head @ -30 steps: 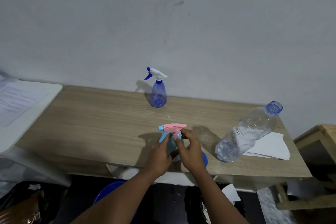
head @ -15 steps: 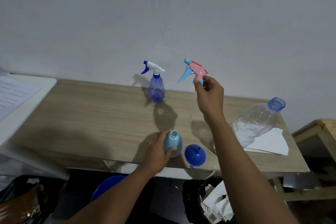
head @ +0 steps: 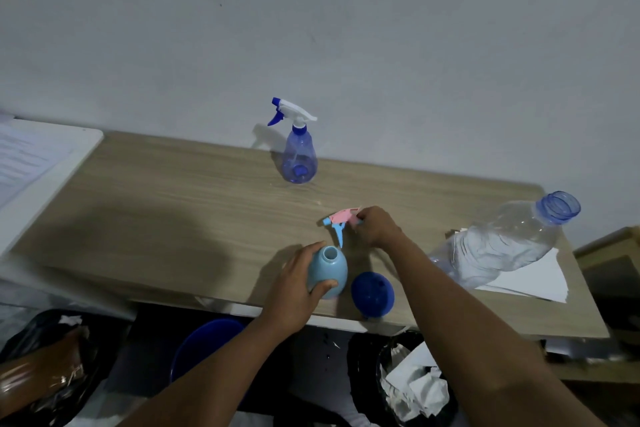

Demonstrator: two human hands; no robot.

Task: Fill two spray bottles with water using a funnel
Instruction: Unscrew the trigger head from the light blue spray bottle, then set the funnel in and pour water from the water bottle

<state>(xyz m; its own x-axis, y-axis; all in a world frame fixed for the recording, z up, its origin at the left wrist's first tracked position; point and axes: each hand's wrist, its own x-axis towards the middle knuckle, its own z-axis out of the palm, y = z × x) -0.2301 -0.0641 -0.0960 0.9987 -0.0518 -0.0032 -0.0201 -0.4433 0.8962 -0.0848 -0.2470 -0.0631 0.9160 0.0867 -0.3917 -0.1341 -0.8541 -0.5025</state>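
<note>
While the wooden table (head: 180, 204) runs across the middle of the view against a pale wall, a white surface carrying a printed sheet (head: 24, 163) sits at its 9 o'clock end. Below the table's near edge, at 7 o'clock, lies a dark bag (head: 45, 367), and a blue tub (head: 204, 347) shows under the edge near 6 o'clock.

At 12 o'clock on the table, close to the wall, 1 translucent blue spray bottle (head: 298, 156) stands upright with its white and blue trigger head screwed on.

The left hand (head: 294, 288) is wrapped around the body of the light blue bottle (head: 329, 270), which stands upright near the front edge with its neck open and uncapped. Just past it, toward 1 o'clock, the right hand (head: 375, 227) pinches the pink and blue sprayer head (head: 341, 220), held low over the table; whether it touches the wood I cannot tell.

A dark blue funnel (head: 372, 293) rests on the table just beside the light blue bottle, at its 3 o'clock.

At 3 o'clock, a large clear water bottle (head: 502, 246), uncapped and tilted in this wide view, stands on sheets of white paper (head: 530, 284). A bin of crumpled paper (head: 415, 388) sits at 5 o'clock.
</note>
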